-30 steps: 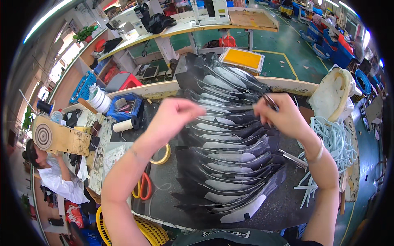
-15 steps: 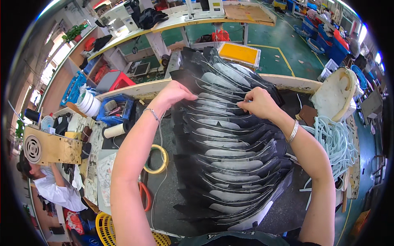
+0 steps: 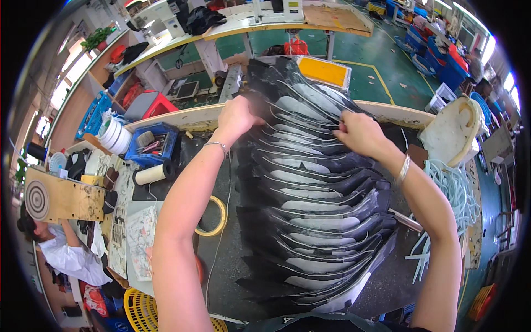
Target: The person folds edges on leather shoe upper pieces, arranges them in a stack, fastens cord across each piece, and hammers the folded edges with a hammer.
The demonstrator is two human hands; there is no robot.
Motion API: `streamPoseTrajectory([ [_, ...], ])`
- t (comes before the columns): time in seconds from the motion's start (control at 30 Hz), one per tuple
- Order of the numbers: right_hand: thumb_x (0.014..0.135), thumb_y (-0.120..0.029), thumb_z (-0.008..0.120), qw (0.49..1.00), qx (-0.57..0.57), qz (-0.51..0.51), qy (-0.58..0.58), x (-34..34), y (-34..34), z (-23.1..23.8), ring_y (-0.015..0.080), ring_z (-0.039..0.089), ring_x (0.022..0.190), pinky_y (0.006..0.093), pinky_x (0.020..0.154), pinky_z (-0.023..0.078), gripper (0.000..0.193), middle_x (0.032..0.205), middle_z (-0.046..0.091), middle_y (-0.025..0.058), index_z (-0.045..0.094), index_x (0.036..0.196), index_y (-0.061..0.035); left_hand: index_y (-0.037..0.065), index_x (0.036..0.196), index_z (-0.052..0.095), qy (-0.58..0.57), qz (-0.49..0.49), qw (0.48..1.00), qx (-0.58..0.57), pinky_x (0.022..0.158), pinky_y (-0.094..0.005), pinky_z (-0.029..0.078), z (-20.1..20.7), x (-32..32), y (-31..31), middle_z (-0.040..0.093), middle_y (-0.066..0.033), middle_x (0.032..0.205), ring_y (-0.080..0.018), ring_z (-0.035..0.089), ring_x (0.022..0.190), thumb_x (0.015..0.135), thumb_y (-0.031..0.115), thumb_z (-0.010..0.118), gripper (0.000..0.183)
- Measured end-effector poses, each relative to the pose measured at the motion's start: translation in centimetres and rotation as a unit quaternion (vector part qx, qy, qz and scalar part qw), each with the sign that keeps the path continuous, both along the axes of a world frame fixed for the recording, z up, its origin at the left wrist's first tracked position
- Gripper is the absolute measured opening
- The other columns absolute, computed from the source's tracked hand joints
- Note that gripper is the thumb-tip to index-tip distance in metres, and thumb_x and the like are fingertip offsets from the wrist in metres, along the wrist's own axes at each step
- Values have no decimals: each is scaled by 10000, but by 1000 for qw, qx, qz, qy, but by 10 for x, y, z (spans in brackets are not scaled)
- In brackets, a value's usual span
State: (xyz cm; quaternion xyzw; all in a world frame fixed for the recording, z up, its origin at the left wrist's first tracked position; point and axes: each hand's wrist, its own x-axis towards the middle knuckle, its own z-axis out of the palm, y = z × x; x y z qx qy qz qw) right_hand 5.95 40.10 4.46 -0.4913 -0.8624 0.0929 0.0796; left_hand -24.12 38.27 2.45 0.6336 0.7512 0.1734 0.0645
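A long overlapping row of black, flexible cut pieces (image 3: pixel 249 221) with pale grey patches and thin white lines along their edges lies in front of me. My left hand (image 3: pixel 237 119) is closed at the left edge of the upper pieces, thumb and fingers pinched together. From it a thin white cord (image 3: pixel 224 221) runs down across the table. My right hand (image 3: pixel 358 133) is curled closed over the right ends of the same upper pieces. What its fingertips grip is hidden.
Left on the table are a tape roll (image 3: pixel 223 217), a white thread spool (image 3: pixel 154 174) and a blue tool bin (image 3: pixel 152 145). Pale blue strips (image 3: pixel 451 193) lie right, below a cream board (image 3: pixel 451 130). A person (image 3: pixel 69 254) sits far left; sewing tables (image 3: pixel 232 34) stand beyond.
My left hand has moved slightly up and my right hand slightly right, so they are farther apart. The right fingers have curled in more. The view has shifted a little.
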Motion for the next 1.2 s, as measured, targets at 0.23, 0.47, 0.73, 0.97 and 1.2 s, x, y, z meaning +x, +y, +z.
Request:
streamPoseTrajectory([
  [0.23, 863, -189, 593, 974, 177, 142, 27, -104, -20, -9, 338, 666, 824, 423, 705, 529, 231, 854, 665, 180, 547, 979, 5, 7, 812, 737, -134, -63, 989, -10, 687, -320, 522, 2, -24, -13, 707, -121, 751, -187, 670, 708, 718, 177, 777, 198],
  [0.47, 781, -105, 635, 950, 202, 206, -118, -164, -21, -15, 260, 706, 843, 360, 693, 555, 130, 883, 718, 105, 715, 883, -116, 34, 797, 744, -79, -65, 993, 51, 688, -370, 535, -12, -19, -18, 690, -185, 760, -274, 688, 703, 698, 131, 693, 148],
  [0.73, 809, -258, 722, 967, 43, 89, 236, -99, -40, 14, 247, 683, 698, 351, 655, 523, 371, 760, 689, 145, 649, 1006, 48, 12, 867, 736, -262, -91, 960, 25, 665, -288, 498, 21, 0, -59, 705, -93, 764, -124, 638, 700, 788, 119, 731, 132],
  [0.97, 844, -207, 695, 906, -179, 49, 382, 5, -39, 6, 89, 557, 563, 267, 548, 442, 245, 606, 620, 43, 675, 766, 25, -5, 845, 727, -327, -190, 917, -125, 655, -234, 460, 47, 50, -73, 669, -11, 733, -52, 561, 704, 820, 139, 733, 146],
  [1.2, 817, -265, 705, 949, -14, -127, 287, 77, 13, -2, 204, 611, 604, 337, 609, 463, 277, 629, 630, 123, 693, 798, 11, -4, 865, 736, -251, -169, 950, 69, 641, -226, 452, 66, 50, 25, 664, -12, 728, -55, 549, 671, 796, 130, 755, 152],
])
